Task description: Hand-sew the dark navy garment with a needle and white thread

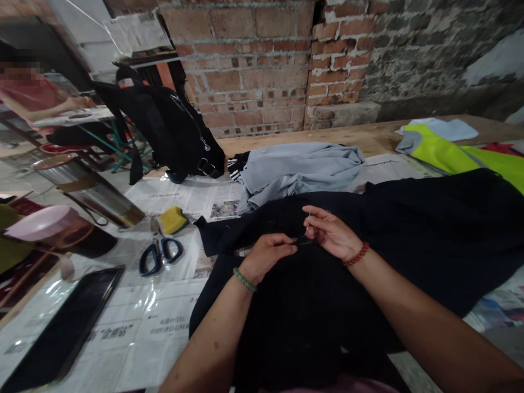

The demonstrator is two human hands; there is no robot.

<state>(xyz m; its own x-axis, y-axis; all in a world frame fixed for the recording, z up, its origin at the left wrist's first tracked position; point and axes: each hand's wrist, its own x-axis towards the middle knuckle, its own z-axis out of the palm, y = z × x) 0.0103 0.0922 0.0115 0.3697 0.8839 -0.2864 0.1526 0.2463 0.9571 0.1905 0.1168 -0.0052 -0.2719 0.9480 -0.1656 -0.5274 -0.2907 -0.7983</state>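
A dark navy garment (434, 218) spreads over the table and toward my body. My left hand (268, 254), with a green bead bracelet at the wrist, pinches a bit of the dark cloth between thumb and fingers. Just right of it, my right hand (331, 233), wearing a red bead bracelet, has thumb and forefinger pressed on a thin, pale needle (308, 218) that points upward. A fine thread seems to run between needle and cloth, though it is hard to make out.
Left of the garment lie scissors (160, 252), a yellow sponge (173, 220) and a tablet or large phone (65, 333) on newspaper. A steel flask (92, 191) and a lidded cup (67, 232) stand there. Behind are grey cloth (301, 164), a black backpack (167, 125) and a seated person (39, 98).
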